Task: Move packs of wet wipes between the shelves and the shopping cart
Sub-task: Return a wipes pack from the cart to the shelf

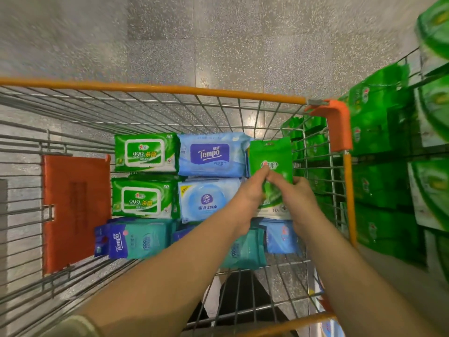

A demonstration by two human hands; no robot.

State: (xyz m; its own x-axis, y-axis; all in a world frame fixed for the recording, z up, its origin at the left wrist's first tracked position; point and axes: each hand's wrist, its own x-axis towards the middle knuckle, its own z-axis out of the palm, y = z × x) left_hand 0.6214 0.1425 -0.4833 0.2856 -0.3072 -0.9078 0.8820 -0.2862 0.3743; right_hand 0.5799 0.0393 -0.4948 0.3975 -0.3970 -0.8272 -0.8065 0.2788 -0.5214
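Small green wipes pack (271, 164) was held upright inside the cart (155, 88), near its right wall, pinched by both the left hand (252, 190) and the right hand (298, 193). Several packs already lay in the cart; the shelves (388, 147) beside it remained well stocked.

Speckled grey floor (243, 45) and dark shoes (245, 295) below.

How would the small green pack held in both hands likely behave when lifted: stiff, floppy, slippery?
Held by both hands, the small green pack looks thin and flat, so probably light and somewhat floppy. Its glossy film suggests it may slip. Upright in the cart, it would likely tip.
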